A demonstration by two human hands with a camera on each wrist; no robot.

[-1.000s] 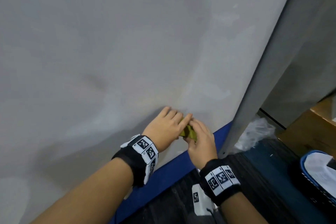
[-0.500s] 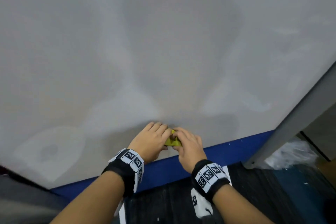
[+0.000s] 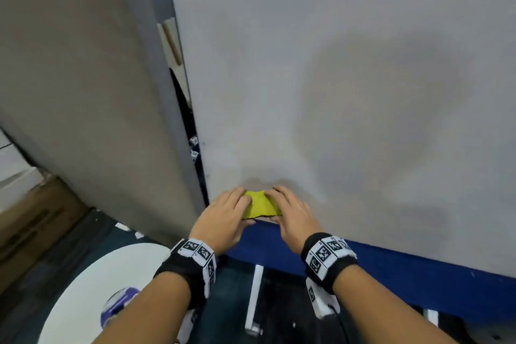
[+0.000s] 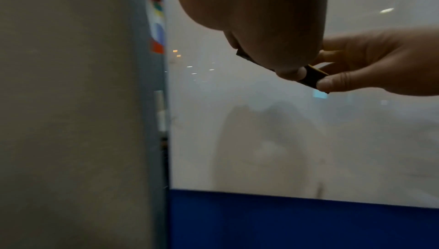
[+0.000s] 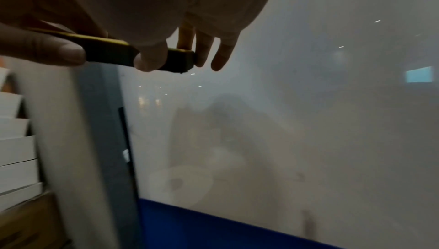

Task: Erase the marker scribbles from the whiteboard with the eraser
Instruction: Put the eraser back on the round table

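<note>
The flat rectangular eraser (image 3: 261, 205), yellow on its back and dark on its underside, is held near the lower left corner of the large glossy white whiteboard (image 3: 349, 78), just above the board's blue bottom strip (image 3: 391, 268). Its long axis is oriented left to right, roughly parallel to the strip, with the yellow back turned toward the head camera. The eraser is positioned between the two hands. The left end is gripped by the left hand (image 3: 223, 220), with the fingers laid over the yellow back and the thumb (image 4: 288, 72) pressed at the near edge. The right end is gripped by the right hand (image 3: 294, 216) in the same manner, with the thumb (image 5: 152, 59) curled across the dark side. A grey vertical frame post (image 3: 164, 92) is located just left of the whiteboard. Whether the dark side is in contact with the board cannot be determined.
</note>
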